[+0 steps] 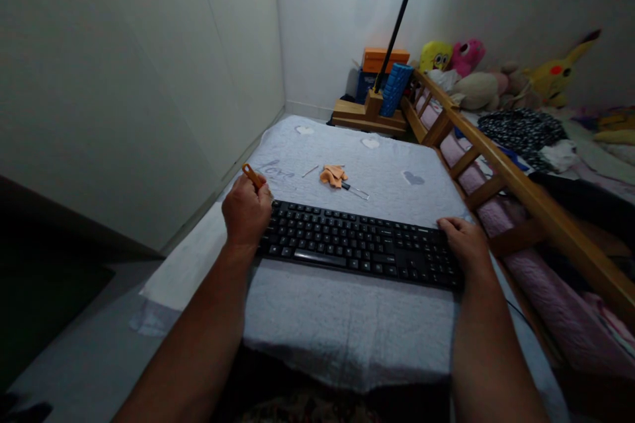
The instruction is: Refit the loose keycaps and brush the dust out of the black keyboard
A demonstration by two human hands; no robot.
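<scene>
A black full-size keyboard (342,238) lies across the bed in front of me, its keys facing up. My left hand (247,208) is at its left end, closed around an orange-handled tool (252,176). The looped end of the handle sticks up out of the fist; the tool's other end is hidden. My right hand (464,243) grips the keyboard's right end, fingers on the far edge. Beyond the keyboard lie a crumpled orange cloth (333,176), a wire tool with a black handle (357,192) and a thin white stick (310,171).
A pale sheet with heart shapes (367,337) covers the bed. Along the right runs a wooden rail (526,205), with plush toys (555,76) and clothes beyond. A wooden lamp base (370,115) and a blue roller (395,89) stand at the far end. A white wall (163,66) rises left.
</scene>
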